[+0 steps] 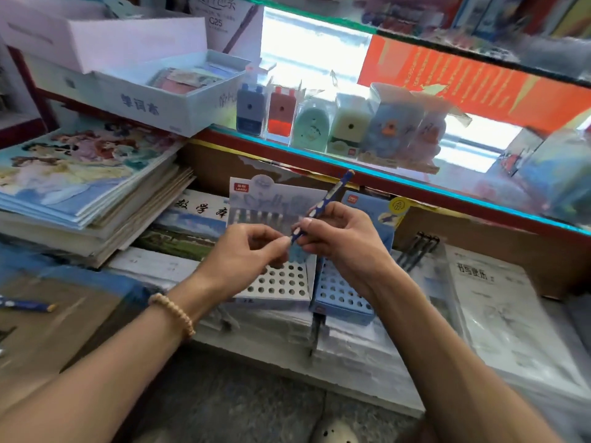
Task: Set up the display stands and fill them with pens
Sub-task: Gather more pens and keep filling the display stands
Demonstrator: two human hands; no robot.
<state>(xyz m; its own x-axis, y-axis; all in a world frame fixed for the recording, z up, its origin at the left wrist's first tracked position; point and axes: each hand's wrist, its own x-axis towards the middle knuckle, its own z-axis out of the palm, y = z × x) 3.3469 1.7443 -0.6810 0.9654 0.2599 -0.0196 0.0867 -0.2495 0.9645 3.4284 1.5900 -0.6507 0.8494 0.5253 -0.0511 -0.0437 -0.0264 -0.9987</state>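
Shop counter: two stands (275,284) (343,297), both hands (252,251) (339,238) pinching one pen (319,209).

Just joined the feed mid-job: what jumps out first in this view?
Dead centre, both hands hold one dark blue pen: the right hand grips its barrel, and the left hand pinches its lower tip. Just below stand two display stands with hole grids showing no pens, a white one and a blue one to its right. Behind, boxed pencil sharpeners line a glass shelf.

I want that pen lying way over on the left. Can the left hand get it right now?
Probably not yet. The left hand is busy pinching the end of the blue pen that the right hand grips. Nothing blocks the way to the lying pen.
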